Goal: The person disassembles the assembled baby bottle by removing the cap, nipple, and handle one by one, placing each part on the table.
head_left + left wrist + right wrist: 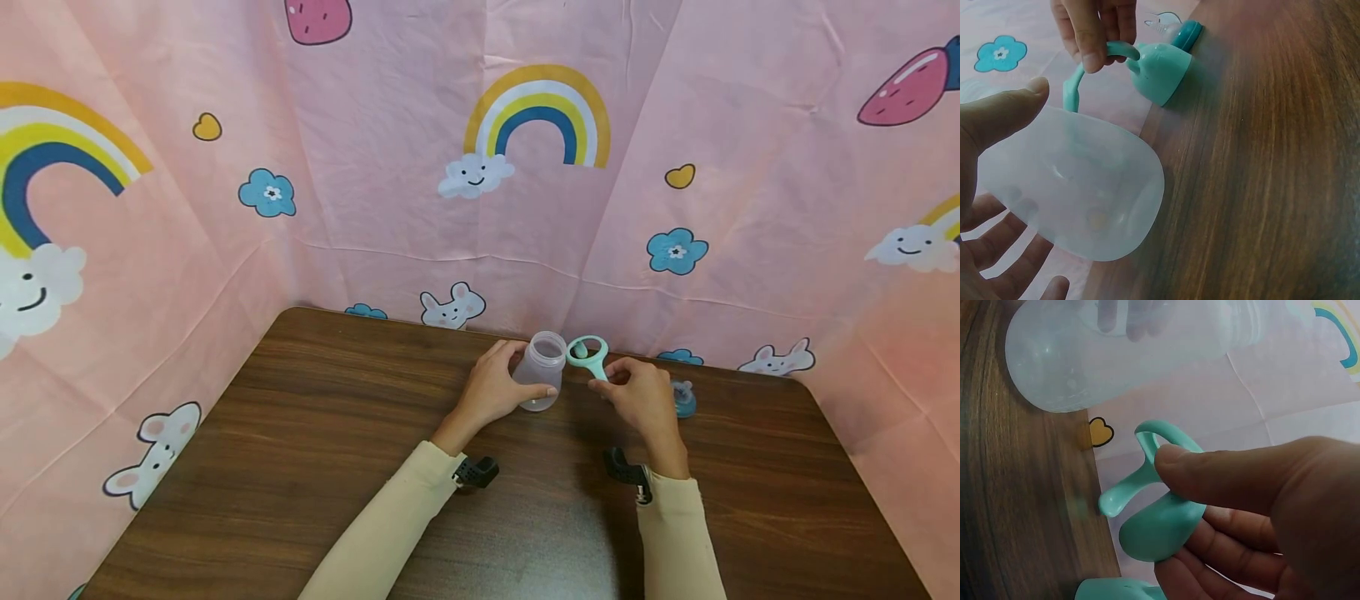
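Note:
My left hand [491,383] holds a clear, frosted baby bottle [542,385], its thumb on the near side and its fingers on the far side. The bottle is upright, with a bare threaded neck and an open mouth. Just right of that neck, my right hand [639,396] pinches a mint-green bottle handle [597,367] between thumb and fingers. The handle has a round ring and two curved grips, plainest in the right wrist view. The ring is level with the bottle's mouth and overlaps no part of it in the head view.
A mint-green dome cap [1163,74] sits on the table [360,467] beyond the right hand, hidden by it in the head view. A clear teat in a teal collar [684,402] lies right of that hand. Pink patterned cloth [390,183] hangs behind the table's far edge.

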